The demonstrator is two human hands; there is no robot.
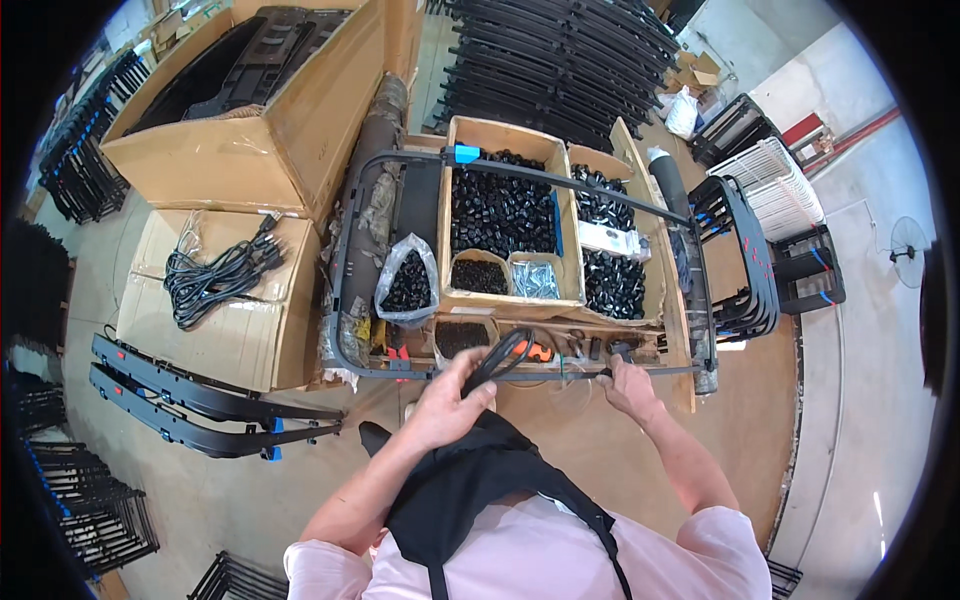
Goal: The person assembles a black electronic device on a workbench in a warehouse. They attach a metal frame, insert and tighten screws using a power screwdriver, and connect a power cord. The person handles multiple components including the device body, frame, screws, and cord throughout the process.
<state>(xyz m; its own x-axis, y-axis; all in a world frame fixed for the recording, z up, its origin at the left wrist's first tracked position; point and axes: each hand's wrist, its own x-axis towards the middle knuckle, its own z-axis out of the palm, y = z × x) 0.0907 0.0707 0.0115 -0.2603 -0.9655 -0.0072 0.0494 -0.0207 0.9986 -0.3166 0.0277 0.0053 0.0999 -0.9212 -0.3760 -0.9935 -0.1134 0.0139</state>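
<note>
In the head view, the left hand [450, 405] is curling its fingers and thumb around a black cable loop [497, 364], which is rising over the near edge of the counter [676, 300]; the palm side is facing away, so its closure is only partly showing. The right hand [630, 388] is bending its fingers down at the near bar of a black tubular frame [560, 180], beside a dark tool [622, 347]; whether it is gripping either one, or how far it is open, I cannot tell. The frame is lying across the counter, its bars covering parts of a bin of black fittings [505, 205]. The cable is partly hiding an orange-bodied tool [538, 351], and the small things next to it are blurring together. A plastic bag [407, 285] is clouding the edges of the dark pieces inside. At the lower left, stacked black frames [95, 510] are fading into the dark lens rim.
</note>
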